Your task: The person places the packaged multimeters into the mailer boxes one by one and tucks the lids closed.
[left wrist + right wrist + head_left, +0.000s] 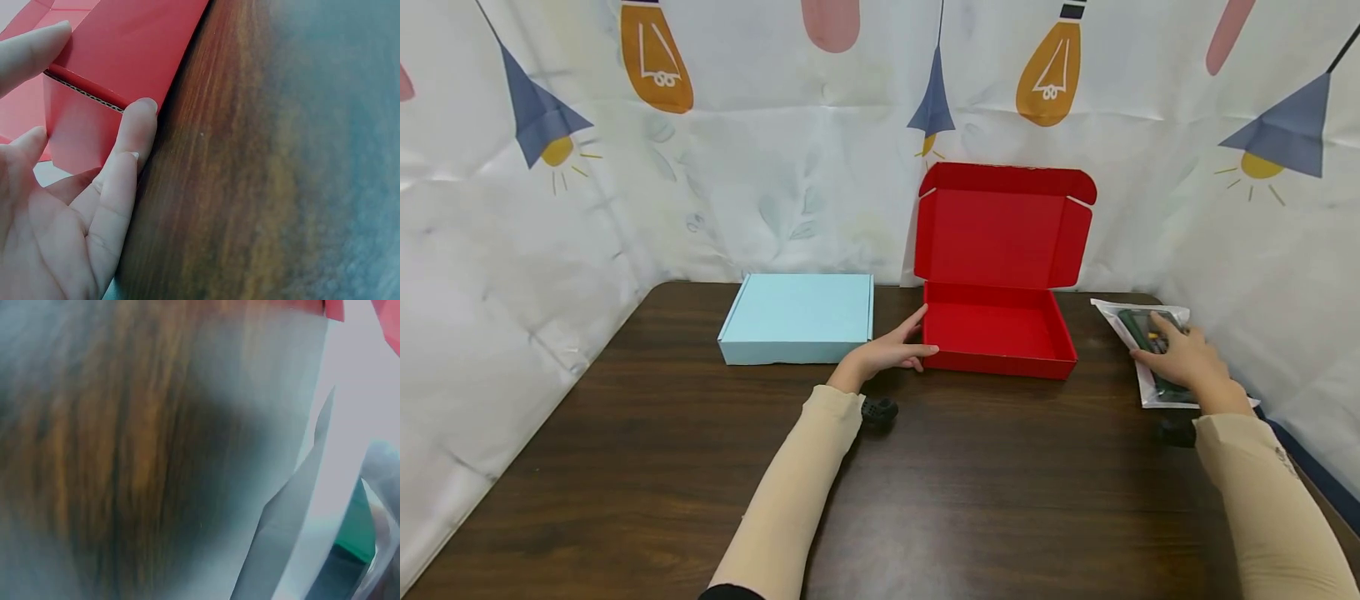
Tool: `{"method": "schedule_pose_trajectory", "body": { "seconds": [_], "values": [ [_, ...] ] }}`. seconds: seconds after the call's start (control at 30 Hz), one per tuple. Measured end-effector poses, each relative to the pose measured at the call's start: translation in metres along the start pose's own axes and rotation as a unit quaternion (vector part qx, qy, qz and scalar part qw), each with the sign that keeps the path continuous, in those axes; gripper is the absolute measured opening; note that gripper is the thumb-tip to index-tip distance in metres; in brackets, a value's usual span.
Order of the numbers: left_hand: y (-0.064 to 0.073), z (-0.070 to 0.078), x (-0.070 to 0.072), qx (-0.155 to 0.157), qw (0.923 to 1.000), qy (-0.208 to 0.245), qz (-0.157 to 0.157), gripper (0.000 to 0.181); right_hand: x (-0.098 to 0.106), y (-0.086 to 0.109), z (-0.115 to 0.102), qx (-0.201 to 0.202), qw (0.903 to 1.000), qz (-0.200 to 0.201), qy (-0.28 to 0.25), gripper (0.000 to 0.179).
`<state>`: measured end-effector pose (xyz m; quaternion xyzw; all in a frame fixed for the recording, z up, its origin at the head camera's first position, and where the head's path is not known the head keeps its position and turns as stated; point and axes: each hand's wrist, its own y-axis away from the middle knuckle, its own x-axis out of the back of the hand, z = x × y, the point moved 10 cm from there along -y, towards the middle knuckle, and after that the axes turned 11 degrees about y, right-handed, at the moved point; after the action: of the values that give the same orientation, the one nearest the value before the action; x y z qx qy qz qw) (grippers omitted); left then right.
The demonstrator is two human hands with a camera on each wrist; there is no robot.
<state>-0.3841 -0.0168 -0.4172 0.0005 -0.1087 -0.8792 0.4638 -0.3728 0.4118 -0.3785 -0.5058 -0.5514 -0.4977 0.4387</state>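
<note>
A red cardboard box [1000, 363] stands with its lid raised at the back; its inside shows bare. My left hand [887, 353] is at its front left corner, one finger along the left side and the thumb against the front wall. In the left wrist view, extended fingertips [142, 119] touch the box's corner near a corrugated edge. Far right, my right hand [1191, 362] rests over a clear, white-edged plastic pouch [1138, 337] with a dark green thing inside. The right wrist view shows the pouch's pale edge [325, 512] and some green, but the fingers are mostly hidden.
A light blue box [801, 308] with its lid down sits left of the red box. Both are near the back edge of the dark wooden table [1000, 500]. A printed white curtain [842, 192] hangs behind and along the sides.
</note>
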Motion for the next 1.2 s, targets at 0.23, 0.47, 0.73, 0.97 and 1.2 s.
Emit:
{"method": "schedule_pose_trajectory", "body": {
  "seconds": [0.23, 0.47, 0.73, 0.97, 1.2],
  "values": [
    [0.0, 0.001, -0.002, -0.002, 1.0, 0.004, -0.003, 0.091, 0.018, 0.01, -0.002, 0.031, 0.9978, 0.057, 0.015, 0.086],
    [-0.001, 0.001, -0.002, -0.004, 1.0, 0.002, -0.002, 0.091, 0.032, 0.02, -0.009, 0.066, 0.9934, 0.092, 0.013, 0.083],
    [-0.001, 0.002, 0.0, -0.006, 1.0, 0.0, -0.001, 0.092, 0.049, 0.033, -0.025, 0.099, 0.9901, 0.099, 0.001, 0.082],
    [0.0, 0.003, 0.0, -0.004, 1.0, -0.001, -0.002, 0.092, 0.062, 0.044, -0.04, 0.111, 0.9884, 0.102, 0.016, 0.084],
    [0.0, 0.003, -0.001, -0.008, 1.0, 0.0, -0.003, 0.091, 0.072, 0.054, -0.058, 0.117, 0.9883, 0.095, 0.026, 0.086]
  ]
}}
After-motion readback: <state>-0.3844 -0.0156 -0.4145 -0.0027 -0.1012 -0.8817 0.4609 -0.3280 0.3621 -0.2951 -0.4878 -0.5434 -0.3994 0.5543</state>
